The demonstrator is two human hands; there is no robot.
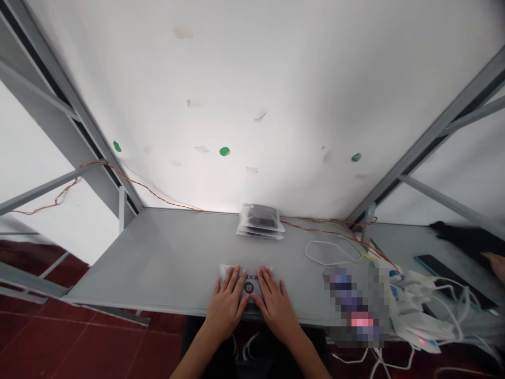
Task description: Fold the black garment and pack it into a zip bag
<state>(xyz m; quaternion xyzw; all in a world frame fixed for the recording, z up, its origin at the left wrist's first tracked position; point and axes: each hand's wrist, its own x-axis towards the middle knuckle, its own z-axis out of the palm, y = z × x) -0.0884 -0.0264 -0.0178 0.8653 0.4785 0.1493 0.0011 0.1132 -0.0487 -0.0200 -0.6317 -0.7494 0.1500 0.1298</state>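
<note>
Both palms rest flat on a clear plastic bag (pixel 252 275) with dark lettering and a round dark logo, at the front edge of the grey table. My left hand (pixel 228 301) covers its left side, fingers stretched out and a little apart. Over the right side lies my right hand (pixel 275 301), its fingers also extended, and the two thumbs come close below the logo. What the bag holds is mostly hidden. Farther back, against the wall, sits a stack of several similar bags (pixel 260 221) with a dark item in the top one.
At the right are a tangle of white cables and plugs (pixel 418 295), a blurred-out patch (pixel 353 308) and a white cable loop (pixel 327 252). A dark phone (pixel 453 279) and another person's hand (pixel 495 265) appear farther right. Thin red-yellow wires (pixel 158 195) run along the wall.
</note>
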